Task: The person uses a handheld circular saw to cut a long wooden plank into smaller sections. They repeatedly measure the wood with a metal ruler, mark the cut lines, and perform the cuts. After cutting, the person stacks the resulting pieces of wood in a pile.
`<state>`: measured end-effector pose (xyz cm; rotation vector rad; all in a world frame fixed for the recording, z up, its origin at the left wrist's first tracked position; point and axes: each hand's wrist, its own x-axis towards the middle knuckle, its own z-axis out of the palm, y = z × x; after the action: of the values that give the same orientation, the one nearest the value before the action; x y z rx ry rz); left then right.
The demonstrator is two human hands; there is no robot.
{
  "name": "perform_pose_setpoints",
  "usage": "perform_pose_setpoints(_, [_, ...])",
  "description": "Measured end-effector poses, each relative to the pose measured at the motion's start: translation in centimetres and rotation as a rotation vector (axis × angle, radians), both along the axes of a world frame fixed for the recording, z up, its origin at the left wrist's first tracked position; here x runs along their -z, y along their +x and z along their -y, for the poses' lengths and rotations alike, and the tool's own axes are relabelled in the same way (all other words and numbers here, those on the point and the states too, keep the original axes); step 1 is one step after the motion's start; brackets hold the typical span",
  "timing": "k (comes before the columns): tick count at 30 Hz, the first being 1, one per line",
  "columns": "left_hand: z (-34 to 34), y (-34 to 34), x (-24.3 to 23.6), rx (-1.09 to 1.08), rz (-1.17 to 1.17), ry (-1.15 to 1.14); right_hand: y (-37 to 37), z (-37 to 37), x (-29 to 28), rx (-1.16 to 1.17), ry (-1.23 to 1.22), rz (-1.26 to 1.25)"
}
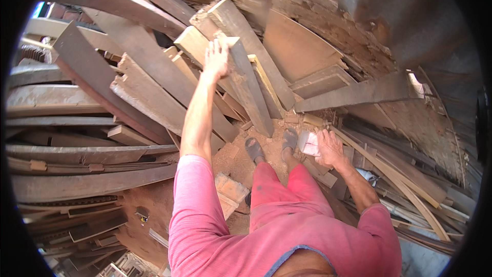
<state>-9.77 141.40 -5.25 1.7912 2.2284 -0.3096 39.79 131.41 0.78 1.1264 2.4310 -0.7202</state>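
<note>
My left hand (217, 61) reaches forward to the upper end of a grey-brown wooden plank (249, 87), its fingers laid over the edge and gripping it. The plank leans with its lower end on the dusty ground near my feet. A paler sawn board (192, 41) stands right beside that hand. Low on my right side, my right hand (330, 149) is closed on a small flat whitish piece (309, 143) with pinkish patches; I cannot make out its kind. Part of it is hidden by the fingers.
Long curved timbers (92, 161) are piled on the left. More boards lean against a rough stone wall (318, 15) ahead. Thin strips (400, 179) lie on the right. A pale wooden block (230, 190) rests near my sandals (253, 150). A dark sheet (415, 15) hangs at upper right.
</note>
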Motion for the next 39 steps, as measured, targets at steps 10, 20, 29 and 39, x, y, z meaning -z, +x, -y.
perform_pose_setpoints(10, [-6.1,-4.3,3.4,0.141,0.003,-0.056,2.0,1.2,5.3,0.123,-0.067,0.058])
perform_pose_setpoints(20, [-0.5,-2.8,-1.3,0.191,-0.065,0.011,-1.0,-1.0,7.7,0.004,-0.035,0.063])
perform_pose_setpoints(29, [17.4,-1.6,-7.9,0.127,0.265,0.152,-7.2,-4.3,8.4,-0.201,-0.031,0.041])
perform_pose_setpoints(39, [31.7,6.4,-11.4,0.038,0.266,0.286,-12.6,-6.9,15.6,-0.378,0.054,0.055])
